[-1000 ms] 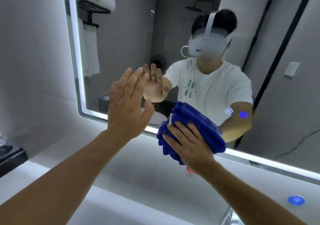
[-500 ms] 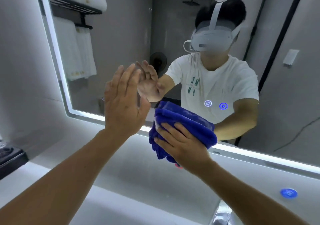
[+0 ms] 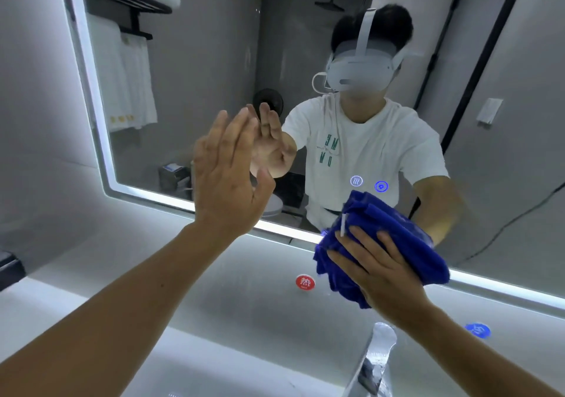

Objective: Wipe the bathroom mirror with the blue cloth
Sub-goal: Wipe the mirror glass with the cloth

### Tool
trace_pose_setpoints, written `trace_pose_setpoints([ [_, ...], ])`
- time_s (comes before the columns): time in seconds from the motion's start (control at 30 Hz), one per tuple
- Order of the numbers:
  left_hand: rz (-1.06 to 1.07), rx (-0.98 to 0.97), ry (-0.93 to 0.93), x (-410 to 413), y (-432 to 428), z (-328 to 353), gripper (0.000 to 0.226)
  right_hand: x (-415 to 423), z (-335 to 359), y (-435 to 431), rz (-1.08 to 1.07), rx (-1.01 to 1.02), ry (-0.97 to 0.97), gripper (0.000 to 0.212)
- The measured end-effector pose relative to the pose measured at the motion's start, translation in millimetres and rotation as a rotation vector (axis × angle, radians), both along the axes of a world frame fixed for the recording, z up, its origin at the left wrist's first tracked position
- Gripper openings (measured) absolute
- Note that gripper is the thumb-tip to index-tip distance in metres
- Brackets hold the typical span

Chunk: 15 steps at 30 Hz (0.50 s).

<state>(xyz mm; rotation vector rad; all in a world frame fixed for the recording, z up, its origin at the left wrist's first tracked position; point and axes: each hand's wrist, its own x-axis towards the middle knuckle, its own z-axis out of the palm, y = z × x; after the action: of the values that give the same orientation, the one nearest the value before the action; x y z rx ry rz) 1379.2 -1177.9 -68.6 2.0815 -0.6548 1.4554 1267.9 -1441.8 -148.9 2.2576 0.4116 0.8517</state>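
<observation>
The lit-edged bathroom mirror (image 3: 198, 75) fills the wall ahead and reflects a person in a white shirt. A bunched blue cloth (image 3: 397, 237) lies against the mirror's lower edge, right of centre. My right hand (image 3: 379, 268) presses flat on the cloth with its fingers spread and straight. My left hand (image 3: 227, 179) is raised left of centre, fingers straight and together, at or just in front of the glass; contact is unclear.
A chrome tap (image 3: 371, 363) stands at the bottom, below my right arm. On the wall under the mirror sit a red round label (image 3: 305, 282) and a blue one (image 3: 477, 330). Two glowing touch icons (image 3: 368, 183) show in the glass. A dark shelf edge (image 3: 9, 266) juts in at left.
My right hand has slid the blue cloth to the right along the mirror's lower edge, uncovering the red label. My left hand stays raised in about the same place.
</observation>
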Motion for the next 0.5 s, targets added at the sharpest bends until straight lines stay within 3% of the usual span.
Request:
trace_pose_setpoints([
  [0.07, -0.016, 0.037, -0.011, 0, -1, -2, 0.059, 27, 9, 42, 0.062, 0.066, -0.002, 0.046],
  [0.27, 0.0, 0.086, -0.025, -2, -3, 8, 0.057, 64, 33, 112, 0.064, -0.026, 0.002, 0.055],
  [0.5, -0.067, 0.086, -0.039, -19, -51, 24, 0.061, 6, 7, -14, 0.126, -0.061, -0.095, 0.048],
])
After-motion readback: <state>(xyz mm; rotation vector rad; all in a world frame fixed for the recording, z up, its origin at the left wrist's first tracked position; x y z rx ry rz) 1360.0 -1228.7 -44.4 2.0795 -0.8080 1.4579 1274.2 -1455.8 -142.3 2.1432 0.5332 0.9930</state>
